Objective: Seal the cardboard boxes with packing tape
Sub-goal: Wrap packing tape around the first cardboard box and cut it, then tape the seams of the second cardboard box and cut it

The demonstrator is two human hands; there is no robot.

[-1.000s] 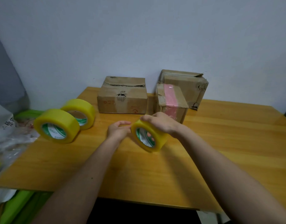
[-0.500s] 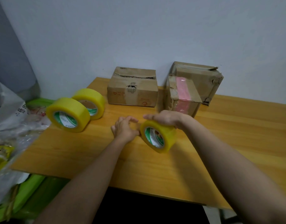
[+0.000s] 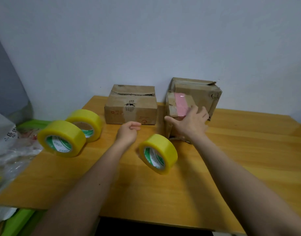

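Just right of the frame's centre, the right hand (image 3: pixel 190 122) is spread open, fingers straight, laid against the near face and top edge of a small box (image 3: pixel 177 106) that carries a strip of pink tape (image 3: pixel 181 103). To its left the left hand (image 3: pixel 128 132) hovers over the bench (image 3: pixel 240 150) with fingers loosely curled, holding nothing. Just below both hands, a roll of yellow packing tape (image 3: pixel 158 154) stands on edge, untouched. Two more rolls (image 3: pixel 69 133) stand together at middle left. Behind the left hand is a wider box (image 3: pixel 131 108) with a torn, jagged top seam; a third box (image 3: pixel 199 92) leans behind the small one, against the wall. Plastic bags (image 3: pixel 6 142) crowd the left edge. No yellow tape shows on any box, so sealing appears not yet begun; all three boxes seem left to do.
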